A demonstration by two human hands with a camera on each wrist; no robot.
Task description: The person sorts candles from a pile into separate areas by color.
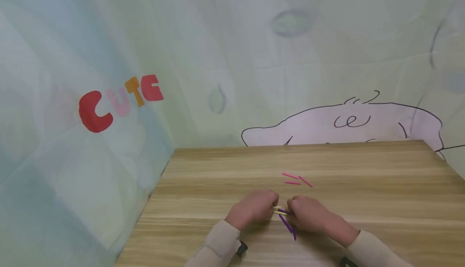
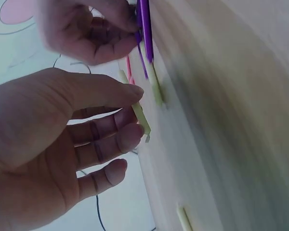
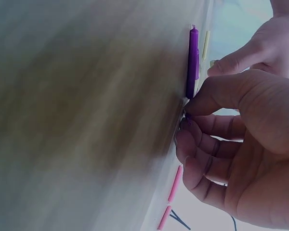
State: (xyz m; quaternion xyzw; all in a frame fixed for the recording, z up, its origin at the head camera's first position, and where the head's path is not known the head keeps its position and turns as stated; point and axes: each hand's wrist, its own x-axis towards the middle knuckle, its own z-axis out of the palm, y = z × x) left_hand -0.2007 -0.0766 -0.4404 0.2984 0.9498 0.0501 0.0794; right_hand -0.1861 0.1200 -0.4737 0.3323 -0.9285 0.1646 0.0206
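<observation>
My left hand (image 1: pixel 256 205) is over the wooden table and pinches a pale yellow candle (image 2: pixel 140 118) between thumb and fingertips. Close beside it on the right, my right hand (image 1: pixel 310 213) has thumb and fingertips together on a thin purple candle (image 1: pixel 283 211), mostly hidden by the fingers in the right wrist view. Under and between the hands lies another yellow candle (image 2: pixel 156 86). Two more purple candles lie nearer the front, one slanting (image 1: pixel 285 223) and one more upright in view (image 1: pixel 294 234). A wick shows on a purple candle (image 3: pixel 191 62).
Beyond the hands, three pink candles (image 1: pixel 292 183) lie on the wooden table (image 1: pixel 203 178). One more yellow candle (image 2: pixel 184 219) appears low in the left wrist view. A printed cloth (image 1: pixel 218 57) hangs behind the table and along its left side.
</observation>
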